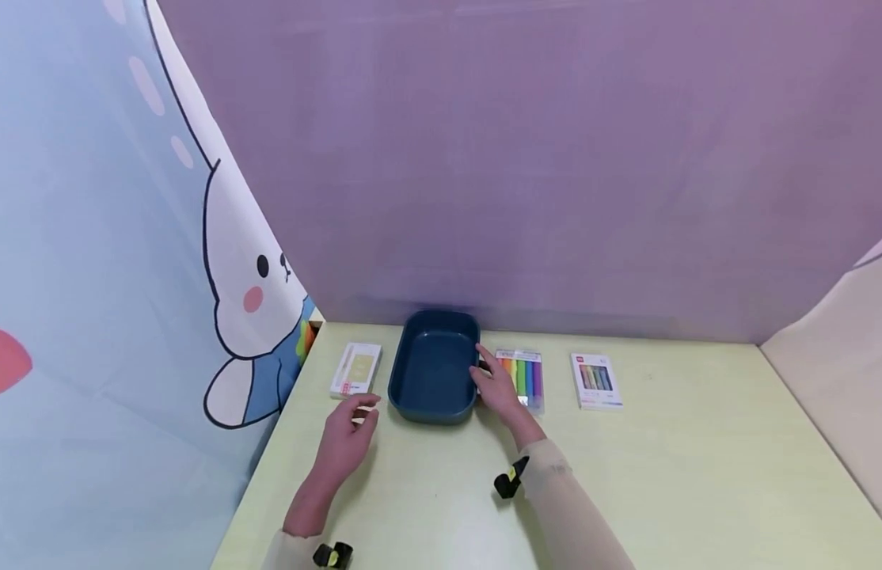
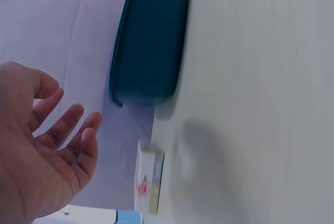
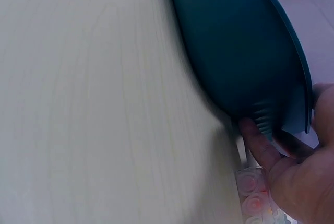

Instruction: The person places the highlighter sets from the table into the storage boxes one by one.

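Note:
A dark teal plastic tray (image 1: 434, 368) with rounded corners and nothing in it stands at the back of the table. My right hand (image 1: 495, 385) grips its right side. In the right wrist view, fingers (image 3: 259, 143) touch the ribbed lower wall of the tray (image 3: 235, 41), and part of the hand is at the rim. My left hand (image 1: 347, 434) hovers left of the tray and apart from it, fingers loosely bent, holding nothing. Just beyond that hand lies a white box with a yellowish panel (image 1: 356, 369). The left wrist view shows the left palm (image 2: 47, 156) beside the tray's blurred outer wall (image 2: 151, 41).
Right of the tray lies a clear case of rainbow-coloured sticks (image 1: 530, 380), partly behind my right hand. Farther right is a white box picturing coloured sticks (image 1: 596, 381). A purple curtain (image 1: 526, 174) borders the pale table (image 1: 697, 459) at the back; a rabbit-print cloth (image 1: 113, 317) hangs left.

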A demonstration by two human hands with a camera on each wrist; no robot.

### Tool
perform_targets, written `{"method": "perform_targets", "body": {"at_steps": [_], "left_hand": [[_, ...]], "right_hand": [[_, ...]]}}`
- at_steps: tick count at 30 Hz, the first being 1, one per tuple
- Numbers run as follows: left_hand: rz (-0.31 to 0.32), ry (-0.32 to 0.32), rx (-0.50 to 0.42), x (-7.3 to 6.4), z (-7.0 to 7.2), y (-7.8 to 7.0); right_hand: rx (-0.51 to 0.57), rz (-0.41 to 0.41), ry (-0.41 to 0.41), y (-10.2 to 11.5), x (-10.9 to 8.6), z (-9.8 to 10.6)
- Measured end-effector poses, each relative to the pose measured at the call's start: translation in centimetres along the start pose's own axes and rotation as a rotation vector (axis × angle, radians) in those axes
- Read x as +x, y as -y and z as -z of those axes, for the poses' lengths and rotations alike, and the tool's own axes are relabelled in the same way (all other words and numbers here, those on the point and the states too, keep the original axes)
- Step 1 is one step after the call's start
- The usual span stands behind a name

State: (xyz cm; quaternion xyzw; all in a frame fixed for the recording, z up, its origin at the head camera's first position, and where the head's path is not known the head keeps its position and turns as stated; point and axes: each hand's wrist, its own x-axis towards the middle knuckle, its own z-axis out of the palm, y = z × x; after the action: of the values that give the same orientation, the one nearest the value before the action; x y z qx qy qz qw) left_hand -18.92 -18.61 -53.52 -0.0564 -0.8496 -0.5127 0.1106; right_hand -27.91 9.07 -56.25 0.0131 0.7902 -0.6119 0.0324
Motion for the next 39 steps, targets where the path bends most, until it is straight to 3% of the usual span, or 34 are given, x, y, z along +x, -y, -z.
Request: {"method": "perform_targets", "body": {"at_steps": [4,8,12,16,20,24,33,39], "left_hand": [[0.015,-0.028,0.095,1.5,0.9,0.9],[0.03,-0.054,0.271,2.7,1.8,1.9],[0.02,-0.058,0.48,2.8,2.4,3.2],[0.01,-0.042,0.626,3.1,2.6,4.0],[0.014,-0.03,0.7,4.3,2.4,4.2],[0.059,-0.016,0.746,5.4,1.8,3.7],[0.149,-0.016,0.781,6.4,0.5,3.9],[0.144,-0.038,0.783,7.7,-0.1,4.6]], "right_hand": [[0.029,-0.007,0.007,0.1,-0.2,0.3],[0.033,0.012,-0.001,0.1,0.0,0.2],[-0.002,0.022,-0.003,-0.2,-0.4,-0.2],[-0.018,0.02,0.013,-0.6,-0.7,-0.5],[-0.042,0.06,-0.027,-0.7,-0.3,-0.5],[-0.073,0.059,-0.048,-0.7,0.0,-0.6],[-0.033,0.007,-0.024,-1.3,-0.6,-0.9],[-0.043,0.036,-0.048,-1.1,-0.2,-0.6]]}}
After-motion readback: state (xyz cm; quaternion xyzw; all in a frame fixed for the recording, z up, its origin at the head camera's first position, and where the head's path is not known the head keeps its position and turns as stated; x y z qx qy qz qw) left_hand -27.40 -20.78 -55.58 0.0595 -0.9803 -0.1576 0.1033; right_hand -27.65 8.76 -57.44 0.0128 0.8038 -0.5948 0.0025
